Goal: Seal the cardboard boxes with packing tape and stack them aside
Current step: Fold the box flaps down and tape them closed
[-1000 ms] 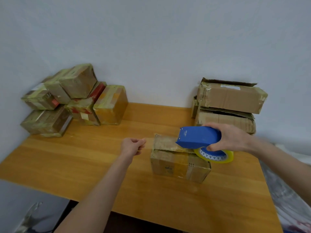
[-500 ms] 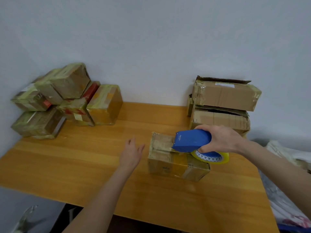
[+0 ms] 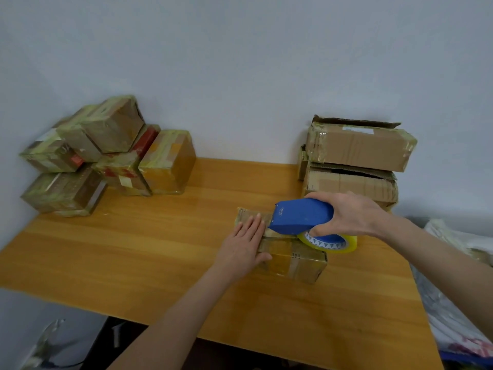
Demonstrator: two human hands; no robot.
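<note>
Left hand flat, fingers straight and together, pressing on top of the small cardboard box, mid-worktop toward the right edge. Right hand wrapped round the blue tape dispenser, tape roll beneath, nose on the box top. Box judged light, fairly stiff, tape-slick, so it may slide: pin from above, lift by the ends. Dispenser logo and white label on the open boxes, right rear corner: unreadable

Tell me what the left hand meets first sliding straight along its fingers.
Probably nothing close: left hand would slide off the box over the table, narrowly left of the tape dispenser.
</note>
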